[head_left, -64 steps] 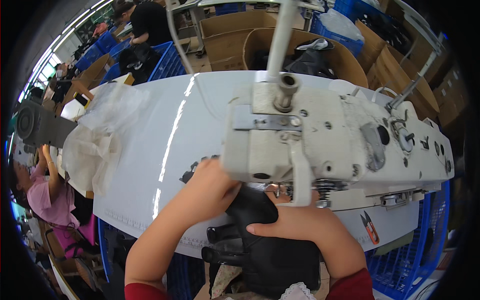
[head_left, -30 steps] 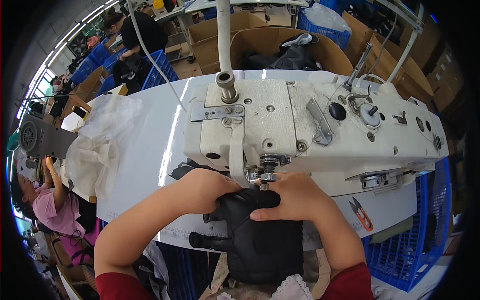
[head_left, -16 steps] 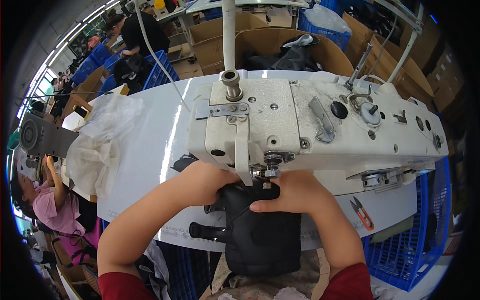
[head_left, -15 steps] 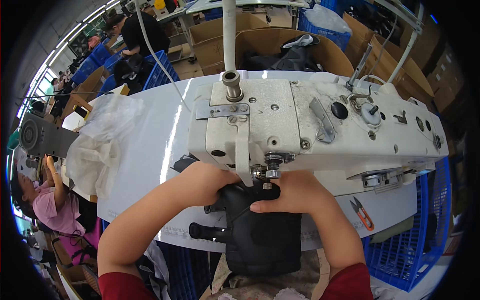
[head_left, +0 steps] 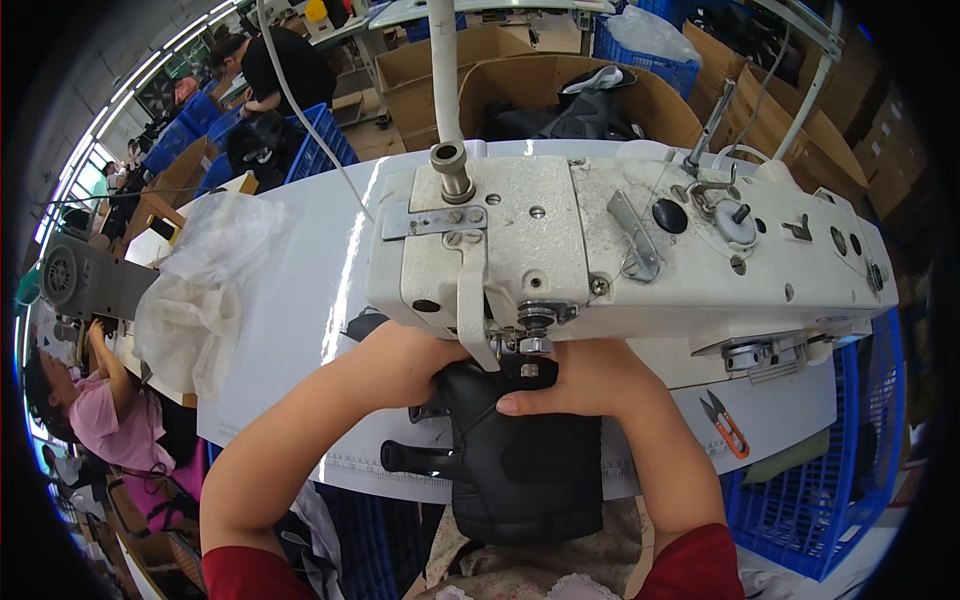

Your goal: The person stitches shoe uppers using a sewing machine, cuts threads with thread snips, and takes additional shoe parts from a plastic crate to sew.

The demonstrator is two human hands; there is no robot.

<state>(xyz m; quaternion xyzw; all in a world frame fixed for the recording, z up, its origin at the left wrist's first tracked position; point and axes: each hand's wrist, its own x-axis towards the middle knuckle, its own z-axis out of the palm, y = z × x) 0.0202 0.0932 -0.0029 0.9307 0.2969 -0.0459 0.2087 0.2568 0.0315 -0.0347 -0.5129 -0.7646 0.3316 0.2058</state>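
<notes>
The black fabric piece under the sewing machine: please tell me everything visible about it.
The black fabric piece looks thick and padded, with seams and a strap sticking out to the left. It lies flat on the white table, its near end overhanging toward the person. The left hand and right hand press its far end beneath the needle area.

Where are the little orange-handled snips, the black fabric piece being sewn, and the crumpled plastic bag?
orange-handled snips (head_left: 728, 428), head view, on the orange handles.
black fabric piece (head_left: 525, 470), head view, on its middle below the hands.
crumpled plastic bag (head_left: 205, 275), head view, on its bulging middle.
</notes>
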